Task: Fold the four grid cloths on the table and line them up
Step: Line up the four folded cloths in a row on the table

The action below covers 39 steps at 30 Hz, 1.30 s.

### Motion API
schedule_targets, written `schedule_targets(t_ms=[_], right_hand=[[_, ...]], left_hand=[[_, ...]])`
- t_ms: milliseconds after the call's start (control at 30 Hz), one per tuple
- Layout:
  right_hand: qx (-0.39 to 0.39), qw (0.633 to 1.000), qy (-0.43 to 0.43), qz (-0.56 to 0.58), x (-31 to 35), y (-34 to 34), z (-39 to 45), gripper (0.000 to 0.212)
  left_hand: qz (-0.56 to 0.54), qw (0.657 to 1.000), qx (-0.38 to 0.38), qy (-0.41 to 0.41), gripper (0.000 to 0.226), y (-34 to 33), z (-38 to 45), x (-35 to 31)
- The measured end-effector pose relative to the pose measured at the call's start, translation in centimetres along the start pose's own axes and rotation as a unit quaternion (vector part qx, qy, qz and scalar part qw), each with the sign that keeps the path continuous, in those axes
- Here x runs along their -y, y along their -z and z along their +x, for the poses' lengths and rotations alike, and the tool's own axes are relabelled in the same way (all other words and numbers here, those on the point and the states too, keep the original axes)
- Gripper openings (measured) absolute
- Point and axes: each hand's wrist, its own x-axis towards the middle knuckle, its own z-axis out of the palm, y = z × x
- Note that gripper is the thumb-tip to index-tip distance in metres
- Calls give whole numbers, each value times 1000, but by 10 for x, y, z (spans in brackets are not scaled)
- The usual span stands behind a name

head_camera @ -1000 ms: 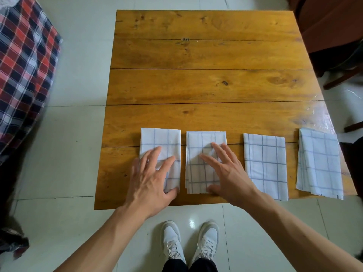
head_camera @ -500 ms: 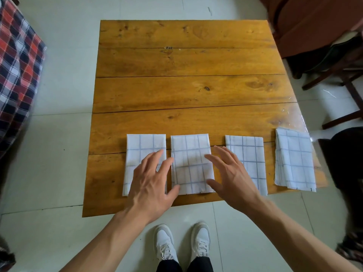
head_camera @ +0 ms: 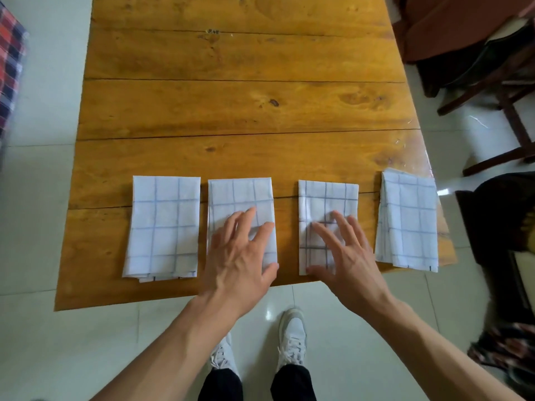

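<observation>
Far table [head_camera: 231,105] bare; folded cloths [head_camera: 163,227] line near edge.

head-worn view, looking down, table [head_camera: 237,111] close

Home interior, prob. a living/dining room. Evidence: plank-wood counter [head_camera: 237,111] on glossy pale floor tiles [head_camera: 37,198]; dark wooden chair [head_camera: 492,91] at right; red-and-navy plaid fabric [head_camera: 10,62] at left edge; folded grid cloths [head_camera: 163,227] on counter, household linen.
</observation>
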Motion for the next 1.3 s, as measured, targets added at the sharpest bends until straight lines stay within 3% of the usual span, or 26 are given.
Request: schedule_targets(t_ms=[300, 700, 1200, 1300], right_hand=[[27, 999, 45, -5, -4, 13, 23, 81], [8, 997, 67, -28, -11, 16, 53, 82], [1, 999, 50, -21, -4, 19, 50, 81], [-18, 997, 75, -10, 6, 24, 45, 79]], left_hand=[[11, 999, 11, 31, 77, -7, -6, 0], [-23, 998, -16, 57, 77, -10, 25, -2], [-29, 999, -2, 29, 81, -11, 16, 3], [-48, 997, -37, 38, 78, -2, 14, 7]])
